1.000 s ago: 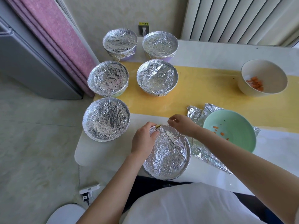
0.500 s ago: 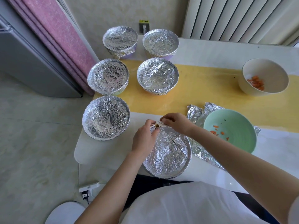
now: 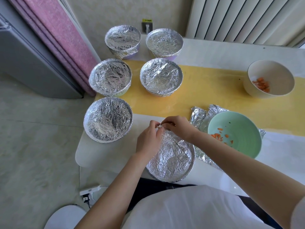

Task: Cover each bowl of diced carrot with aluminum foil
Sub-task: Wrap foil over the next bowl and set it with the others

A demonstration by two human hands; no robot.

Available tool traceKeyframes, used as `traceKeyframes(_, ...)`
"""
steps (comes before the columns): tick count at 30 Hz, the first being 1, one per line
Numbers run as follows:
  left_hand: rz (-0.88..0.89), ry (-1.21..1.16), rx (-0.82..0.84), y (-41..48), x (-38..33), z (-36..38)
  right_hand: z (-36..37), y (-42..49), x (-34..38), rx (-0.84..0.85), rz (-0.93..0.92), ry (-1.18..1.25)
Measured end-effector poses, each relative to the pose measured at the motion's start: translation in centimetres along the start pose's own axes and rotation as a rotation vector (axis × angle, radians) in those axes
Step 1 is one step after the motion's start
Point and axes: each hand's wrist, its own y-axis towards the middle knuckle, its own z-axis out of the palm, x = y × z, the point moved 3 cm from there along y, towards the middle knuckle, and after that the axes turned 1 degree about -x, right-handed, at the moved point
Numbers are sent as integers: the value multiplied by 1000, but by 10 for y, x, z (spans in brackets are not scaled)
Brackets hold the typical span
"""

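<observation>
At the near edge of the table (image 3: 214,52), just in front of the person's body, stands the nearest bowl (image 3: 189,172). Its foil cover (image 3: 171,156) is crinkled, with one straight crease running across it. The left hand (image 3: 148,139) and the right hand (image 3: 178,128) meet at the far rim of this bowl. The fingertips of both are curled and pinch a small tuft of the foil cover between them.

Just to the right stands a green bowl (image 3: 242,129), uncovered, with a few carrot pieces (image 3: 217,135) inside. It sits on a loose foil sheet (image 3: 198,114) that sticks out on its left side and behind it.

Near the left edge, a covered bowl (image 3: 108,119) stands apart from the nearest bowl.

Farther back, a yellow strip (image 3: 206,90) runs across the table. On its left end stand two more covered bowls (image 3: 110,76) side by side. Toward the right edge, a cream bowl (image 3: 280,75) sits open, with diced carrot (image 3: 262,83) in its bottom.

At the far left corner stands another covered pair (image 3: 123,39), close to the wall. Lilac shows below their foil.
</observation>
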Motion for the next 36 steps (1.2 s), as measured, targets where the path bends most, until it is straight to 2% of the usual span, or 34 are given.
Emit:
traceKeyframes(9, -29, -74, -79, 5, 5, 3, 7, -10, 0, 88, -119, -268)
traceKeyframes(12, -31, -88, -87, 7, 7, 5, 7, -10, 2, 68, -178, -357)
traceKeyframes(17, -28, -91, -95, 8, 9, 5, 8, -3, 9, 87, -140, -542)
traceKeyframes(19, -20, -91, -95, 8, 9, 5, 8, -2, 9, 82, -148, -538)
traceKeyframes(23, -5, -101, -79, 9, 9, 6, 3, -8, 8, 130, -158, -379)
traceKeyframes(26, 2, -89, -76, 9, 8, 6, 3, -8, 7, 169, -151, -440)
traceKeyframes(31, -3, -99, -69, 11, 9, 6, 8, -2, 9, 130, -101, -503)
traceKeyframes(36, 48, -117, -59, 8, 7, 4, 6, -2, 4, 118, -98, -354)
